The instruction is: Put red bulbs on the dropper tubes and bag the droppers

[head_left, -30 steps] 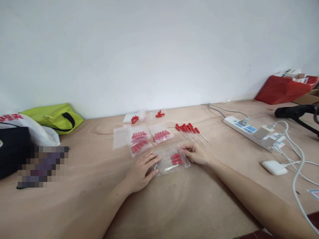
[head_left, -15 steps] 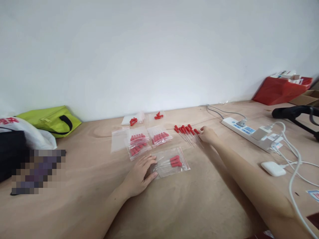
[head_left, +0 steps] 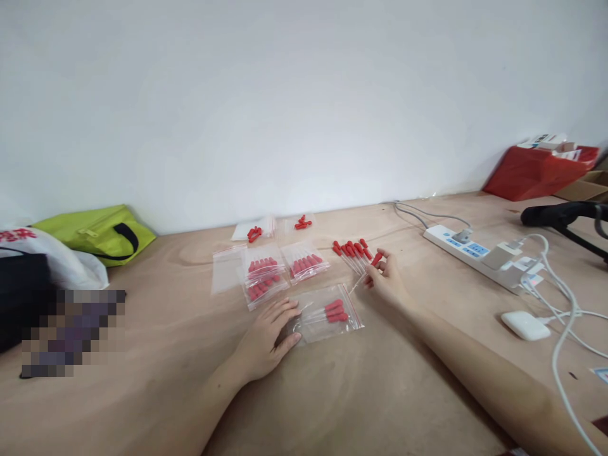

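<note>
My left hand (head_left: 273, 335) lies on the left edge of a clear zip bag (head_left: 311, 326), its fingers apart. Three red-bulbed droppers (head_left: 336, 310) are inside that bag. Between the fingers of my right hand (head_left: 387, 278) is one dropper (head_left: 376, 259), its thin clear stem pointing down and left towards the bag's opening side. Several loose droppers (head_left: 354, 248) lie in a fanned row just left of my right hand. Behind my left hand are filled bags of droppers, one (head_left: 261, 288) overlapping another (head_left: 262, 263), and a third (head_left: 306, 261) to their right.
Small bags of red bulbs (head_left: 255, 234) (head_left: 303, 222) lie near the wall. A power strip (head_left: 475, 253) with cables and a white charger case (head_left: 525, 325) sit at the right. A red bag (head_left: 532, 171) and a yellow-green bag (head_left: 97, 231) stand farther out.
My right hand has lifted the rightmost dropper from the row and moved it slightly down and left, towards the bag. My left hand has stayed at the bag's left edge.
</note>
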### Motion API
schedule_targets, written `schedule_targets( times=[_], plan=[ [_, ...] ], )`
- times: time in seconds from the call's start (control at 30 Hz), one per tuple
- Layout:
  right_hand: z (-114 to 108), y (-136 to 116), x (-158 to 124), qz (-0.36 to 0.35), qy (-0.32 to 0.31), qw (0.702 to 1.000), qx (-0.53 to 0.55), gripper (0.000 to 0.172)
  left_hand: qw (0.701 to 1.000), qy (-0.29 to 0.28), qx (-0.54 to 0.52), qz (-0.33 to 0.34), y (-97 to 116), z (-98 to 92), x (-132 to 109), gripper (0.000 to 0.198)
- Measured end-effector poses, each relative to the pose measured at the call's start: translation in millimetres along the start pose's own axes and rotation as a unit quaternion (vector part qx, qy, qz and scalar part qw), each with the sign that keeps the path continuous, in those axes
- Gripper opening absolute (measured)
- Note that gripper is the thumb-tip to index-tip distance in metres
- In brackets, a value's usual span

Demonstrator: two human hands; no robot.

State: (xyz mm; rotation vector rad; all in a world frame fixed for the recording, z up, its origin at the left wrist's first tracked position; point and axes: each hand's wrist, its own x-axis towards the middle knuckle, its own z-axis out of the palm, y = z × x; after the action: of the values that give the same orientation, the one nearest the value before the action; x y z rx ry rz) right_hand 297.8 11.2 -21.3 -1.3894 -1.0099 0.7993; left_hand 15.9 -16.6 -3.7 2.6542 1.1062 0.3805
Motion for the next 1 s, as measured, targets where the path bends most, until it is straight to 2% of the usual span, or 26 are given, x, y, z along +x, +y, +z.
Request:
schedule_targets(
  times=[0.17, 0.3, 0.4, 0.53, 0.67, 0.77, 0.87, 1.0],
  plan=[
    [6.1, 3.7, -3.7, 0.005, 0.03, 0.999, 0.037, 0.049, 1.0, -0.001, 0.001, -0.004, 0.4, -0.5, 0.2, 0.033],
    [3.9, 3.7, -3.7, -0.019, 0.044, 0.998, 0.034, 0.049, 1.0, 0.003, 0.002, -0.001, -0.2, 0.1, -0.3, 0.033],
    [5.2, 3.8, -6.7, -0.022, 0.038, 0.998, 0.046, 0.049, 1.0, 0.009, 0.004, 0.0, -1.2, 0.9, -0.7, 0.032],
    [13.9, 1.3, -15.9, 0.01, 0.02, 0.993, 0.114, 0.05, 1.0, 0.0, 0.004, -0.004, 0.0, -0.2, -0.4, 0.033],
    [22.6, -2.6, -27.7, 0.069, -0.021, 0.979, 0.192, 0.048, 1.0, -0.004, 0.001, -0.012, 1.6, -1.6, -0.1, 0.037],
    [24.9, -3.9, -33.8, 0.087, -0.065, 0.972, 0.21, 0.045, 1.0, -0.003, 0.0, -0.013, 1.8, -1.5, 0.1, 0.038],
    [24.5, -2.4, -36.0, 0.071, -0.092, 0.977, 0.181, 0.042, 1.0, -0.003, -0.001, -0.015, 1.9, -1.7, 0.5, 0.04],
    [20.4, 3.3, -33.0, 0.013, -0.147, 0.986, 0.074, 0.032, 1.0, -0.007, 0.0, -0.016, 1.8, -2.3, 0.7, 0.04]
  ],
)
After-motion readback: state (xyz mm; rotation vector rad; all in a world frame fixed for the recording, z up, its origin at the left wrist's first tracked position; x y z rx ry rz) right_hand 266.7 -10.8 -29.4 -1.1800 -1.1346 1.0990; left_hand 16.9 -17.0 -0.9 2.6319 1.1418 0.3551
